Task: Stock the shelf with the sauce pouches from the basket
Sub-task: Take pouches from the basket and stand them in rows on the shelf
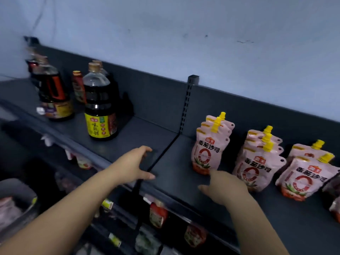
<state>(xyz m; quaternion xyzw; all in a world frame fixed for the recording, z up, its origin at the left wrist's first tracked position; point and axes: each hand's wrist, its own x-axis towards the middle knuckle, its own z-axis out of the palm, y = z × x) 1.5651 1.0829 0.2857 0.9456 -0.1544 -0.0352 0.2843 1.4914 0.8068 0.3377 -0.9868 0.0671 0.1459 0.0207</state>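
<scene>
Both hands are empty above the shelf (165, 173). The left hand (135, 165) is spread over the seam between shelf sections. The right hand (223, 188) is spread at the front edge, fingertips near the leftmost row of pink sauce pouches (207, 150). Soy sauce bottles (100, 105) stand toward the left end. The basket (16, 201) is at lower left.

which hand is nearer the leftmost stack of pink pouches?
Right. The right hand is just below the leftmost pouch stack, fingertip near its base. The left hand is farther left, over the shelf divider.
</scene>
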